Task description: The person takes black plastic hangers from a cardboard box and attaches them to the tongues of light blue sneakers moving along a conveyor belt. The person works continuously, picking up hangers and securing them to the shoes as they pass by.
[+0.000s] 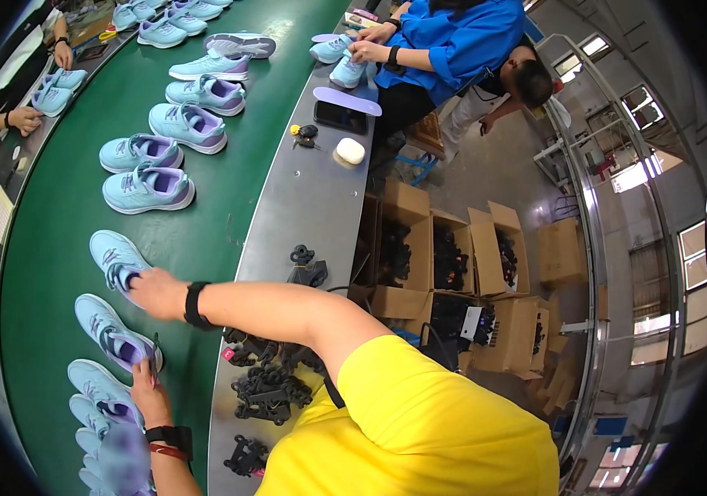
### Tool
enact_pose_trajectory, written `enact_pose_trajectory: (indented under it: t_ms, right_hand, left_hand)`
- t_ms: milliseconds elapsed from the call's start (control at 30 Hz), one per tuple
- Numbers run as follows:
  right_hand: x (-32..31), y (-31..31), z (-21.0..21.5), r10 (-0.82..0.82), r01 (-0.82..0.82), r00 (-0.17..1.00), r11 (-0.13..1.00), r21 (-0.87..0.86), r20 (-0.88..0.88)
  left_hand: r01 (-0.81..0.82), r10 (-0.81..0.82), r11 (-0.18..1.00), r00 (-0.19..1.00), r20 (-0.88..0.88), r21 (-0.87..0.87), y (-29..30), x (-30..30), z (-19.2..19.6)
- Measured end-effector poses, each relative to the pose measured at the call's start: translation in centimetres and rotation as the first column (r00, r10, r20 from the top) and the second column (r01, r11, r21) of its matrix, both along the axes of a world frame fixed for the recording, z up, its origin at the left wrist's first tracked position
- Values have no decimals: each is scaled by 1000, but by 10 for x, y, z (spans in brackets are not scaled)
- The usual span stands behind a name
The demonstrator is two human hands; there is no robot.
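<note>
Green belt (pixel 229 207), right hand (pixel 151 291) on edgeward shoe (pixel 116 259)

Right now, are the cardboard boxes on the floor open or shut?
Open: the cardboard boxes have their flaps folded up, and dark parts show inside them.

Yellow short-sleeved shirt, black wristbands, red bracelet, bare forearms.

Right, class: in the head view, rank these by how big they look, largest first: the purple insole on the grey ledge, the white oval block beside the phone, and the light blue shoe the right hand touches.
1. Light blue shoe under the right hand
2. Purple insole
3. White oval block
The shoe lies nearer the camera, so its lead over the insole is unsure.
</note>
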State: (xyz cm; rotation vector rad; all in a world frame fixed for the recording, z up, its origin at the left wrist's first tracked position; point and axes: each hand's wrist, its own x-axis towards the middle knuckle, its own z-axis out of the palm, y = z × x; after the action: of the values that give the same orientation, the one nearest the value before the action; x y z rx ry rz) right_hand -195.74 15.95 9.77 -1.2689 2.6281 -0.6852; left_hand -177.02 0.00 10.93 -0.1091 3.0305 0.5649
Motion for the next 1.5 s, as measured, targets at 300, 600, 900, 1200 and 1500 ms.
enact_pose_trajectory:
  t_ms: [300,600,900,1200,1500]
  right_hand:
    - [5,20,-9,307,-308,951,947,-88,-30]
    - [22,26,48,426,-423,871,904,68,-245]
    - [40,0,52,472,-415,847,875,249,-245]
    - [54,-3,42,360,-360,932,933,-14,-39]
    - [160,45,36,657,-649,752,753,109,-53]
  left_hand:
    - [-50,54,979,998,-12,197,-3,0,13]
    - [-213,195,971,969,151,109,17,7,26]
    - [-230,200,958,964,175,174,14,12,33]
    - [-188,210,905,978,-15,381,13,38,36]
    - [-425,503,822,854,-133,379,5,104,40]
